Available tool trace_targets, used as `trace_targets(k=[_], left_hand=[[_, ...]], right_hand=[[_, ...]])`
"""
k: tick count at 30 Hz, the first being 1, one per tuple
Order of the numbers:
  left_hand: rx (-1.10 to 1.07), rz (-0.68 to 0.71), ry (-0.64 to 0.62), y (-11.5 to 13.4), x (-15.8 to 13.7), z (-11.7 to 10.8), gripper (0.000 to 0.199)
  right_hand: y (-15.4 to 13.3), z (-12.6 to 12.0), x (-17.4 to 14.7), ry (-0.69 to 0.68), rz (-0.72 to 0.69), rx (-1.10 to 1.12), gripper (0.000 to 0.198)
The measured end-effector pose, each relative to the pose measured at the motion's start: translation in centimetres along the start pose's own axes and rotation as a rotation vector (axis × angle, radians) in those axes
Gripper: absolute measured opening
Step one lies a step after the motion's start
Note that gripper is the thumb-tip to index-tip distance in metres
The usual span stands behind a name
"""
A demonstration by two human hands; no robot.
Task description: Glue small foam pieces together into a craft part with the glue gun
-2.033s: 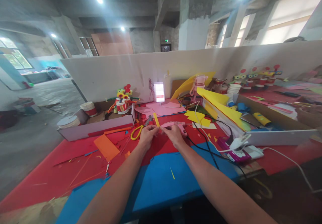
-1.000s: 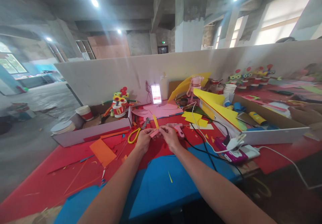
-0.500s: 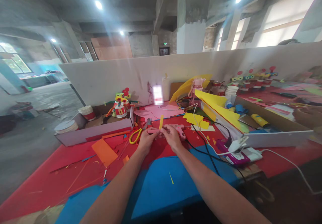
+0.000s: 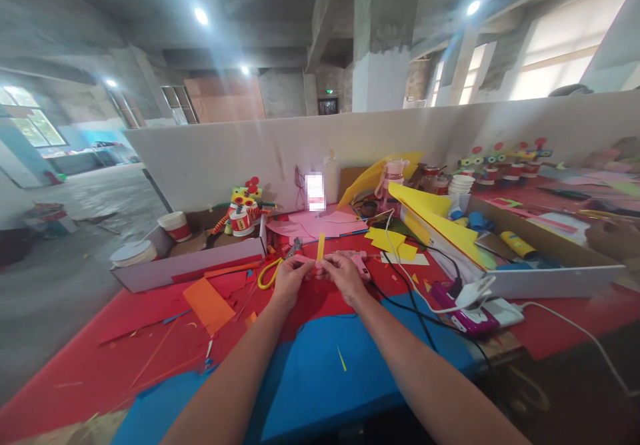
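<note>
In front of me, above the red table cover, my two hands come close together. My left hand (image 4: 290,282) is closed, pinching a pink paper strip (image 4: 303,259) between thumb and fingers. A narrow yellow paper strip (image 4: 321,246) stands up from the fingertips of my right hand (image 4: 345,278), which is closed on its lower end. The strips cross or meet between the hands; whether they are joined is hidden by the fingers. Just beyond my right hand lies a pink glue gun (image 4: 361,265). Scissors with yellow handles (image 4: 270,274) lie beside my left hand.
A robot figure made from a paper cup (image 4: 243,220) stands by the left tray (image 4: 200,270). On the right are a white box (image 4: 555,282) of craft parts and a purple power strip (image 4: 453,308) with cables. Orange paper (image 4: 209,305) and a blue sheet (image 4: 330,365) lie nearer.
The view has tilted slightly. My left fingers have shifted a little along the pink strip, and the yellow strip stays upright in my right fingers.
</note>
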State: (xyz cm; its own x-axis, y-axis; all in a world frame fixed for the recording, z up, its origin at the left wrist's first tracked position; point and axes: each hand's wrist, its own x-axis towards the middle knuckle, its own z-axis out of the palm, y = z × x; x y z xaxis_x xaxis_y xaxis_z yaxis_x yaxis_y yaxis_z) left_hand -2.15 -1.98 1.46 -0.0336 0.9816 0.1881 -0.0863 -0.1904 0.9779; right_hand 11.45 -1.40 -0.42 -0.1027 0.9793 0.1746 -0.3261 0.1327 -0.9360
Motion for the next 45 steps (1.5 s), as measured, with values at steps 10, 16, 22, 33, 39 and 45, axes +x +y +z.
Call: trace_targets(k=[10, 16, 22, 33, 39, 45], left_hand=[[0.001, 0.006, 0.011, -0.33, 0.14, -0.31, 0.029], [-0.034, 0.025, -0.002, -0.69, 0.33, -0.38, 0.027], [-0.110, -0.008, -0.032, -0.71, 0.16, 0.11, 0.026], [-0.088, -0.027, -0.031, -0.71, 0.12, -0.15, 0.024], [-0.253, -0.109, -0.038, -0.92, 0.03, -0.10, 0.027], [-0.154, -0.058, -0.078, -0.62, 0.10, -0.23, 0.025]], right_hand=[[-0.26, 0.19, 0.02, -0.007, 0.066, 0.106, 0.037], [-0.26, 0.08, 0.06, -0.013, 0.065, 0.120, 0.040], [-0.34, 0.07, 0.08, 0.030, 0.058, 0.131, 0.038], [0.15, 0.30, 0.00, -0.006, 0.041, 0.154, 0.039], [0.14, 0.22, -0.10, 0.017, 0.114, 0.233, 0.042], [-0.08, 0.11, -0.29, -0.006, 0.148, 0.237, 0.041]])
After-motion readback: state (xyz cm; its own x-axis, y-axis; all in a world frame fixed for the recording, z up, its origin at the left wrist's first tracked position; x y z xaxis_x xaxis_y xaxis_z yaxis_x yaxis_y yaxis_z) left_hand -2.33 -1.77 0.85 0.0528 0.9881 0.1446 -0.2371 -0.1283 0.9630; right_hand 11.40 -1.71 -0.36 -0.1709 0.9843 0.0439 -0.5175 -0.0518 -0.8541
